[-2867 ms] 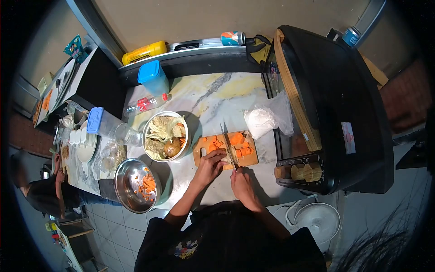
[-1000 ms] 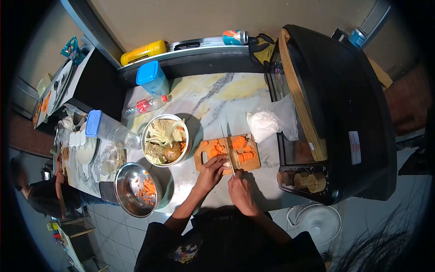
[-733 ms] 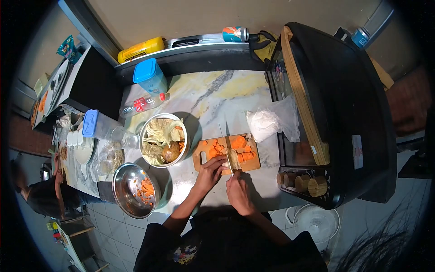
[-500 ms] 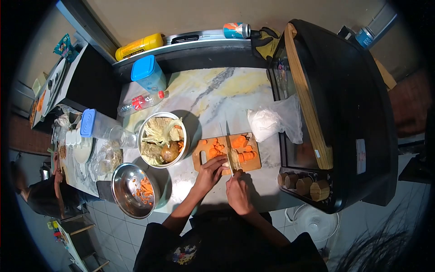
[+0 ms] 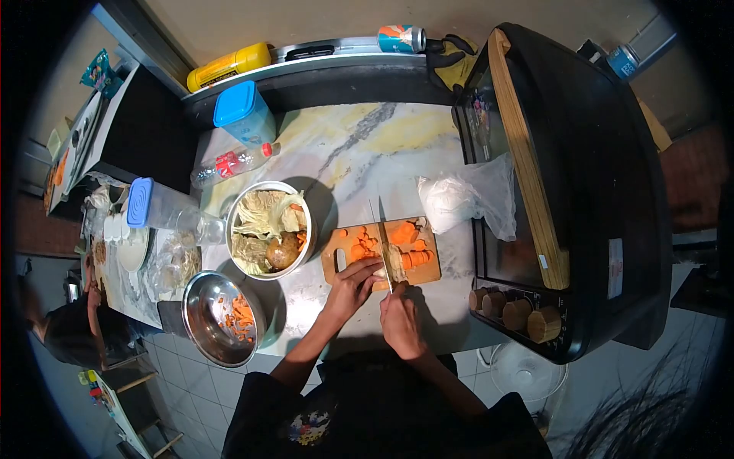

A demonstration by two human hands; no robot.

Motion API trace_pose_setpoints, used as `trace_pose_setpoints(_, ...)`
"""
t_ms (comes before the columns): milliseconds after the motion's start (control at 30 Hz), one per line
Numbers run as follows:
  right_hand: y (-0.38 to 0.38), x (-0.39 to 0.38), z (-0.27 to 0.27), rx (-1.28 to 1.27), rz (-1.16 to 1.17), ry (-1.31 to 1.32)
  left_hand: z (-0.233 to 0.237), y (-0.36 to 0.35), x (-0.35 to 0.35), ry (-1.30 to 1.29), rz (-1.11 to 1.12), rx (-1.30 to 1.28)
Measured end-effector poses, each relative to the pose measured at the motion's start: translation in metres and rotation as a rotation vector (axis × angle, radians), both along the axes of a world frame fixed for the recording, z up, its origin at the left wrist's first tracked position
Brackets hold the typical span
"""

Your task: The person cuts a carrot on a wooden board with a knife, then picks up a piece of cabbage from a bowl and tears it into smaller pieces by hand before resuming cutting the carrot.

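A wooden cutting board lies in front of me, with cut carrot pieces on both sides of a knife. My right hand is wrapped round the knife's handle, its long blade pointing away from me across the board. With bent fingers, my left hand presses a small pale piece of food against the board, close to the blade's left side. Its kind I cannot tell. Pale brownish scraps lie just right of the blade.
Left of the board stand a white bowl of cabbage leaves and a potato, and a steel bowl with carrot pieces. A bag of white powder sits beside the black oven. A bottle lies farther back; another person is at far left.
The camera view has shifted slightly. Both hands stay at the same place on the board, with the knife in nearly the same position.
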State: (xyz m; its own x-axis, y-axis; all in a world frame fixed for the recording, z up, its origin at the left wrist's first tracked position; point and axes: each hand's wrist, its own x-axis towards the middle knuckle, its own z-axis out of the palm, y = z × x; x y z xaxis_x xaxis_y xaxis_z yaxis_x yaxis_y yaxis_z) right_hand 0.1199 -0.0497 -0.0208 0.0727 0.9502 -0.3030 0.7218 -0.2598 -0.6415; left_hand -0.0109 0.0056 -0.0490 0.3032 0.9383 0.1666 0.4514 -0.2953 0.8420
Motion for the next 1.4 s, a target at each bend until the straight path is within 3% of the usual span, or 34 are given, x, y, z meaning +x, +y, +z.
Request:
trace_pose_setpoints(567,-0.001,0.000,0.007,-0.016,-0.010,0.049,0.002,0.003,0.002,-0.050,0.022,0.001)
trace_pose_setpoints(733,-0.006,-0.002,-0.003,0.064,0.037,-0.141,-0.002,0.003,0.001,-0.037,0.034,-0.010)
trace_pose_setpoints(1033,0.008,-0.001,0.000,-0.028,-0.003,0.003,-0.005,0.005,0.000,-0.043,0.020,0.017)
trace_pose_setpoints(1400,-0.008,0.002,-0.001,0.005,0.031,-0.072,-0.007,0.002,0.001,-0.034,0.034,0.007)
